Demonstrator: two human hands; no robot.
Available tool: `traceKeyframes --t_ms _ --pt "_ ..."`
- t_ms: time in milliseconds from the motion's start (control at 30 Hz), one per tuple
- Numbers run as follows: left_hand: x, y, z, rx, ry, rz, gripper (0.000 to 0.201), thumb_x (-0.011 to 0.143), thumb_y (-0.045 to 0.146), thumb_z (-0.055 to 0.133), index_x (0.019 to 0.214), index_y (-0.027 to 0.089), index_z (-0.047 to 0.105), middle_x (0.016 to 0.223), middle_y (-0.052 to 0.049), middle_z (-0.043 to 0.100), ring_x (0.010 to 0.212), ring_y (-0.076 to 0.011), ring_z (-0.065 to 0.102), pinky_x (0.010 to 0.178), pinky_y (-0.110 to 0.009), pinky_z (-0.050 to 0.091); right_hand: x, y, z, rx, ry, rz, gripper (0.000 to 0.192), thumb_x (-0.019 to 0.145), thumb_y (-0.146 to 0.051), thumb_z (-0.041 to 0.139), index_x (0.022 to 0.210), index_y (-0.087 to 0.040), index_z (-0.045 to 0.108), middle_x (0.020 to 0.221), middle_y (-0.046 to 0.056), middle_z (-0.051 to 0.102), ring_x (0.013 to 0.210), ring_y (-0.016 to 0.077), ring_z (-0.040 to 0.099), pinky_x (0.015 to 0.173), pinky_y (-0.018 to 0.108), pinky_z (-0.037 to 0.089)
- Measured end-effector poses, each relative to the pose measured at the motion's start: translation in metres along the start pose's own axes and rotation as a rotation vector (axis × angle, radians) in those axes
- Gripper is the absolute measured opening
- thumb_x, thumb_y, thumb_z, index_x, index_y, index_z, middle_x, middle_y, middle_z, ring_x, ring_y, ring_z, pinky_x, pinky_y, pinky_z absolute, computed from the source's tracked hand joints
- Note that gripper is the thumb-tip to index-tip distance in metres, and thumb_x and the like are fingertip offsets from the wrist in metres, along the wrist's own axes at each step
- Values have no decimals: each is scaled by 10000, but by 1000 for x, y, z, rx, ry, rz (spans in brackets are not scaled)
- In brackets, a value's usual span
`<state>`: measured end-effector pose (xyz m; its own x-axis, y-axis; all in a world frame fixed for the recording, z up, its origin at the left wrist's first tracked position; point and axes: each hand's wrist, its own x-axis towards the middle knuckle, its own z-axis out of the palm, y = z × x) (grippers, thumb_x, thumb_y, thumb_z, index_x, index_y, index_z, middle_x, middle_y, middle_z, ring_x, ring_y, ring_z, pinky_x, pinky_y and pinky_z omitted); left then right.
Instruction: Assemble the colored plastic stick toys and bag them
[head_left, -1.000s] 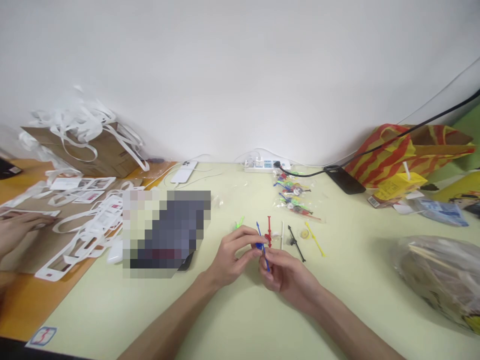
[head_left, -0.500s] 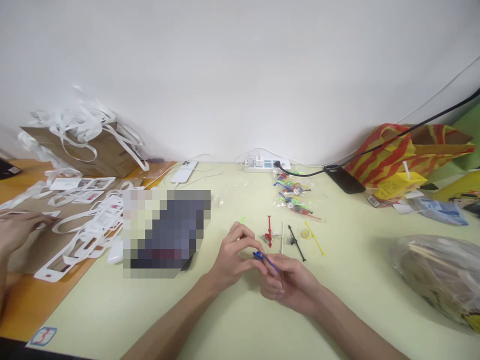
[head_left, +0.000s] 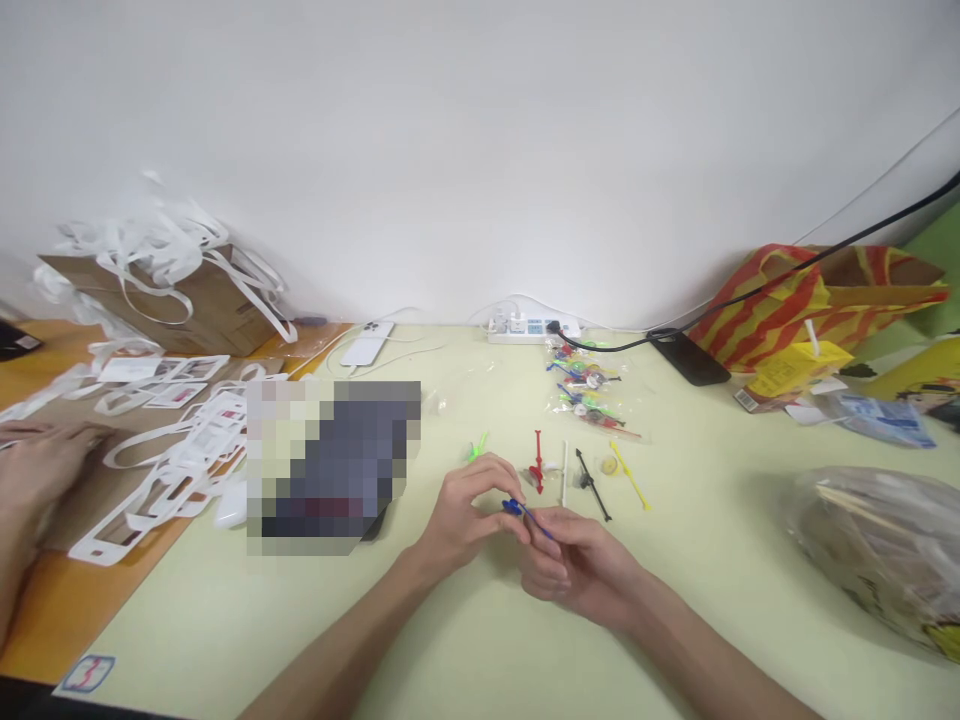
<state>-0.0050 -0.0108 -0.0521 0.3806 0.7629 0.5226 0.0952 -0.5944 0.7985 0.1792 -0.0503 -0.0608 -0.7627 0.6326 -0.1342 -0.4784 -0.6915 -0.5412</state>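
A small blue plastic arrow (head_left: 514, 507) is held between my two hands above the table. Thumb and index finger of my left hand (head_left: 469, 510) are closed around its wider end. My right hand (head_left: 581, 555) pinches the thin shaft, its other fingers curled under. Just beyond my hands lie a green piece (head_left: 478, 447), a red arrow (head_left: 538, 462), a white stick (head_left: 565, 472), a black arrow (head_left: 594, 487) and a yellow arrow (head_left: 630, 477). Beside the yellow arrow is a small round yellowish piece (head_left: 609, 465).
Clear packets of coloured pieces (head_left: 592, 408) lie before a power strip (head_left: 499, 332). A black phone (head_left: 688, 357), drink carton (head_left: 799, 370) and clear plastic bag (head_left: 877, 560) are right. Left are a pixelated dark object (head_left: 349, 460), white straps (head_left: 210, 440) and another person's hand (head_left: 45, 465).
My left hand has shifted slightly down and left with the blue arrow's wide end, uncovering more of the green piece. The other person's hand has moved slightly left.
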Motion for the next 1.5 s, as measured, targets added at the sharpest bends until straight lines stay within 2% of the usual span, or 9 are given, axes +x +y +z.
traceKeyframes --t_ms 167,367,567,700,800,867,1000,1267,1500 --pt "0 0 -1 26 4 23 409 710 563 805 768 167 719 693 -65 693 675 -184 616 657 -324 506 0 -2 -2 18 13 -19 432 889 -427 679 621 -188 439 506 -68 374 464 69 233 521 276 192" --pt "4 -4 -14 272 -42 124 239 828 464 752 823 225 754 955 -85 698 992 -247 605 919 -419 495 2 0 -1 -103 29 -11 398 927 -475 638 692 -189 493 538 -53 433 473 77 261 514 274 176" --pt "3 -16 -30 415 11 185 161 800 354 807 887 223 770 863 -34 577 755 -146 558 679 -279 507 1 1 4 -423 63 -39 444 946 -550 582 695 -190 515 553 -46 416 498 91 275 515 285 154" --pt "0 -20 -33 441 -35 216 138 845 267 777 973 223 753 935 -49 630 780 -140 608 693 -273 526 -4 0 6 -986 412 -428 411 966 -444 585 653 -213 453 591 -31 395 564 128 321 565 306 223" --pt "-1 -19 -33 456 -67 253 183 864 215 758 1045 222 732 984 -63 658 862 -157 646 750 -284 550 -5 -2 0 -1470 681 -773 261 970 -292 568 721 -223 526 662 16 522 691 188 436 687 352 311" --pt "-1 -19 -32 465 -85 256 193 892 189 724 1082 223 720 1015 -71 667 936 -174 660 812 -305 563 -3 -4 -7 -1735 768 -831 83 951 -261 579 885 -229 618 859 73 644 878 253 506 813 413 332" --pt "1 -21 -32 517 -179 169 224 977 156 585 1159 233 689 1126 -93 670 1058 -191 659 899 -343 570 5 -5 -21 -2058 903 -682 224 958 -309 567 1143 -218 652 1269 153 593 1196 351 440 976 522 287" --pt "4 -35 -34 701 -262 123 297 983 113 528 1236 234 626 1115 -41 699 1038 -168 667 1173 -514 398 13 -1 -31 -2058 873 -648 148 973 -258 580 950 -263 726 1216 87 618 1195 306 467 985 495 297" --pt "6 -43 -32 717 -233 78 288 981 190 570 1263 237 610 1118 -41 706 1036 -175 682 1182 -519 382 10 -1 -27 -1941 876 -743 121 958 -284 603 974 -247 717 1089 73 667 1061 269 524 918 437 334"
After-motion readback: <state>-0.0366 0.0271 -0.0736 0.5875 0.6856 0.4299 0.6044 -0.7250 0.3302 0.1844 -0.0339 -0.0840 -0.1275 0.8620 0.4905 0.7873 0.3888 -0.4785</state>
